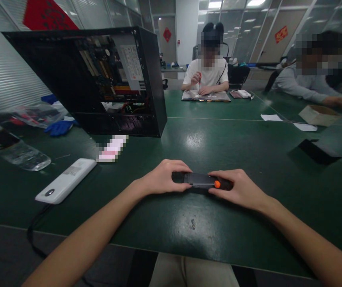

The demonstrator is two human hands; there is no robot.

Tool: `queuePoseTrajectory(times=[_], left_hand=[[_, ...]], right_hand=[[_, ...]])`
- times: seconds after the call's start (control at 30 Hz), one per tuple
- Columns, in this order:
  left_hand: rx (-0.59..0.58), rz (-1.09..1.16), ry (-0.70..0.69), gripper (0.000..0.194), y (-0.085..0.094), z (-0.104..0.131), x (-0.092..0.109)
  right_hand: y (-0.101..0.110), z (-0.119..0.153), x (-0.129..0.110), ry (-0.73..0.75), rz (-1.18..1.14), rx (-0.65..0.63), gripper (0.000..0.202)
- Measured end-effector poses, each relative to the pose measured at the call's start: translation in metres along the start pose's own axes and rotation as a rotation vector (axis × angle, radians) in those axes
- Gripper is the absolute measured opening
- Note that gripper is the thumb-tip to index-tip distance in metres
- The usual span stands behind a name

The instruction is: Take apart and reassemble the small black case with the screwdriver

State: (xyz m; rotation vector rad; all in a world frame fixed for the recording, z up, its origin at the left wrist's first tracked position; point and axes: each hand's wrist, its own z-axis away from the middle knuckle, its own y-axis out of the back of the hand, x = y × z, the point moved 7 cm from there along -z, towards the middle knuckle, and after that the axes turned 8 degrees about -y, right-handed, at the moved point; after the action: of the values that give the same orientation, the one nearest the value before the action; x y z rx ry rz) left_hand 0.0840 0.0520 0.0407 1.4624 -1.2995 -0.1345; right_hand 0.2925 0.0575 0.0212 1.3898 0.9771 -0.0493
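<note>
A small dark, elongated object (201,180) with an orange round part (217,184) near its right side lies low over the green table. My left hand (175,176) grips its left end between thumb and fingers. At the right end, my right hand (233,185) holds it the same way, close to the orange part. The palms and the object's ends are partly hidden by the fingers. Beyond my left hand stands an open black computer case (154,79) with boards and wires showing inside.
On the green table (230,139), a white power bank (66,181) with a cable, a plastic bottle (18,149) and blue gloves (59,127) are at left. A black bracket-like piece (320,151) and a box (319,114) are at right. Two people sit across.
</note>
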Motion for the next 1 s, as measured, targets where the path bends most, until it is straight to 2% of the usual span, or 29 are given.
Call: queuePoseTrajectory(times=[0.33, 0.67, 1.0], left_hand=[[-0.084, -0.019, -0.033, 0.04, -0.004, 0.003, -0.006], [-0.148, -0.039, -0.048, 0.038, -0.005, 0.005, -0.009], [-0.092, -0.055, -0.111, 0.038, -0.006, 0.005, -0.011]], right_hand=[[0.001, 0.002, 0.002, -0.032, -0.007, -0.016, 0.047], [0.0, 0.001, 0.0, -0.095, -0.054, -0.03, 0.036], [-0.001, 0.002, 0.002, -0.15, -0.005, -0.007, 0.043]])
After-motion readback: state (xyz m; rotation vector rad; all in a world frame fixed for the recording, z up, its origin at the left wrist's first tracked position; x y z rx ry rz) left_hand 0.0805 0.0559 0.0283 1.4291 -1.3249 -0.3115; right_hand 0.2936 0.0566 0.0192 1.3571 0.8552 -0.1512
